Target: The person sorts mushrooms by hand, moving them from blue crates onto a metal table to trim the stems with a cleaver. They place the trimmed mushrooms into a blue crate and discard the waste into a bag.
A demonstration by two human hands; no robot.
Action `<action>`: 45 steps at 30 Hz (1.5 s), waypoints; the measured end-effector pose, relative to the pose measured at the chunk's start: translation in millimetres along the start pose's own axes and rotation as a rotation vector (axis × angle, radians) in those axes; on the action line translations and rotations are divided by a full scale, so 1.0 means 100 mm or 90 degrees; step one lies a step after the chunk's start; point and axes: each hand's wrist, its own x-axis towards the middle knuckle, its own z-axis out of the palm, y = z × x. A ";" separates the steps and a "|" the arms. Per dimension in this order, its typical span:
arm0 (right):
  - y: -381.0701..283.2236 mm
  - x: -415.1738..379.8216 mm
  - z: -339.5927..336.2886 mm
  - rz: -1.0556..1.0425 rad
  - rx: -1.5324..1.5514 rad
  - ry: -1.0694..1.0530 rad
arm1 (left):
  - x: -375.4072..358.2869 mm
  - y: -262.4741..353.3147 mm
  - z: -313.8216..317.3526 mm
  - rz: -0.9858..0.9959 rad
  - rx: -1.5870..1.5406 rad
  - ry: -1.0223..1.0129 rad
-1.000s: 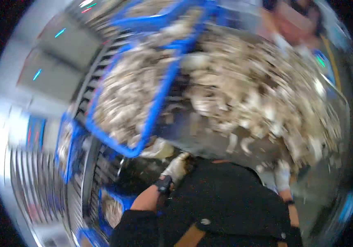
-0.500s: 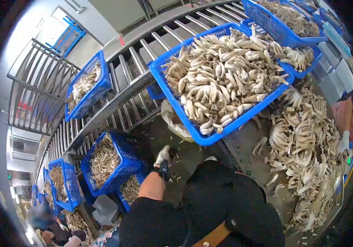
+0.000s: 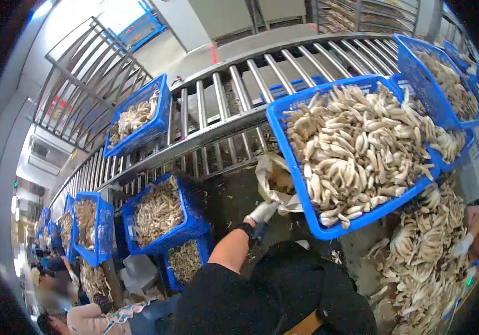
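Single head-worn view.
Aimed forward and down, from above and just beside the large blue basket (image 3: pixel 292 167), which is seen at close range; the roller conveyor (image 3: pixel 217 132) is recorded beyond it.

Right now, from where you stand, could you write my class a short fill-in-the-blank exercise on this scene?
1. The wearer's visible hand has a ____ glove on.
2. That hand is the wearer's ____ one.
3. Pale, long-stemmed ____ are heaped in the large blue plastic basket.
4. The small plastic basket by the silver metal rollers is coloured ____.

Missing words: white; left; mushrooms; blue.
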 end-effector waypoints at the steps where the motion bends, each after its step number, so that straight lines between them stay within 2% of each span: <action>1: 0.07 -0.04 -0.02 -0.003 -0.008 -0.004 | -0.12 -0.26 -0.01 -0.012 0.031 -0.024; 4: 0.16 -0.09 -0.03 -0.007 -0.044 -0.027 | -0.71 -0.52 -0.10 -0.106 0.013 -0.031; 6: 0.28 -0.23 -0.05 -0.020 -0.083 -0.048 | -1.07 -0.65 -0.21 -0.292 -0.166 -0.021; 7: 0.36 -0.36 -0.09 -0.031 -0.112 -0.064 | -1.08 -1.21 -0.29 -0.267 0.036 0.014; 9: 0.46 -0.70 -0.28 -0.066 -0.204 -0.106 | -1.16 -2.02 -0.47 -0.261 0.210 0.071; 11: 0.51 -0.93 -0.66 -0.175 -0.390 -0.090 | -1.34 -2.50 -0.61 -0.292 0.163 0.110; 12: 0.32 -0.87 -0.94 -0.258 -0.472 0.010 | -1.52 -2.36 -0.61 -0.309 0.153 0.095; 13: -0.28 -0.72 -1.41 -0.345 -0.444 0.301 | -1.79 -2.01 -0.60 -0.332 0.122 0.052; 14: -0.73 -0.68 -1.93 -0.311 -0.314 0.197 | -1.98 -1.63 -0.55 -0.339 0.104 0.014; 15: -1.24 -0.72 -2.45 -0.295 -0.260 0.198 | -2.07 -1.38 -0.47 -0.333 0.092 -0.022; 16: -1.76 -0.77 -2.92 -0.415 -0.180 0.357 | -2.10 -1.23 -0.39 -0.316 0.091 -0.055; 17: -2.03 -0.97 -3.29 -0.447 -0.216 0.377 | -1.94 -1.48 -0.33 -0.281 0.056 -0.097; 18: -2.22 -1.15 -3.56 -0.542 -0.222 0.452 | -1.77 -1.73 -0.27 -0.248 0.017 -0.139; 19: -2.34 -1.41 -3.62 -0.477 -0.239 0.480 | -1.62 -1.96 -0.20 -0.217 -0.023 -0.182; 20: -2.45 -1.67 -3.69 -0.410 -0.256 0.503 | -1.67 -1.50 -0.06 -0.175 -0.145 -0.273; 21: -2.46 -1.86 -3.74 -0.360 -0.222 0.506 | -1.59 -1.07 0.11 0.116 0.261 -0.354; 22: -2.46 -2.05 -3.78 -0.310 -0.187 0.510 | -1.50 -0.80 0.31 0.144 0.373 -0.354; 24: -2.27 -2.17 -3.73 -0.351 -0.257 0.643 | -1.34 -0.10 0.80 0.068 0.510 -0.297; 26: -2.21 -2.24 -3.72 -0.398 -0.316 0.722 | -1.24 0.51 1.24 0.074 0.593 -0.262; 27: -2.17 -2.31 -3.73 -0.392 -0.322 0.717 | -1.34 0.92 1.44 0.084 0.551 -0.268; 30: -2.01 -2.52 -3.70 -0.360 -0.338 0.706 | -1.29 1.30 1.90 0.188 0.617 -0.259; 33: -1.81 -2.74 -3.67 -0.322 -0.348 0.704 | -1.46 1.82 2.39 0.143 0.608 -0.283; 36: -1.58 -2.95 -3.63 -0.294 -0.341 0.691 | -1.23 1.49 2.70 0.209 0.470 -0.312; 37: -1.50 -3.04 -3.62 -0.286 -0.336 0.685 | -0.97 1.12 2.78 0.200 0.436 -0.315; 38: -1.40 -3.12 -3.61 -0.276 -0.325 0.678 | -1.04 1.22 2.92 0.211 0.409 -0.340; 40: -1.14 -3.27 -3.60 -0.231 -0.277 0.647 | -1.16 1.43 3.15 0.205 0.482 -0.363; 42: -0.76 -3.29 -3.43 -0.124 -0.181 0.554 | -1.12 1.50 3.36 0.165 0.441 -0.397; 43: -0.50 -3.19 -3.21 -0.021 -0.087 0.450 | -1.11 1.54 3.49 0.150 0.412 -0.414; 44: -0.24 -2.96 -2.83 0.069 0.025 0.342 | -1.13 1.66 3.60 0.070 0.315 -0.478; 45: 0.14 -2.63 -2.49 0.167 0.172 0.086 | -1.15 1.77 3.74 -0.005 0.214 -0.540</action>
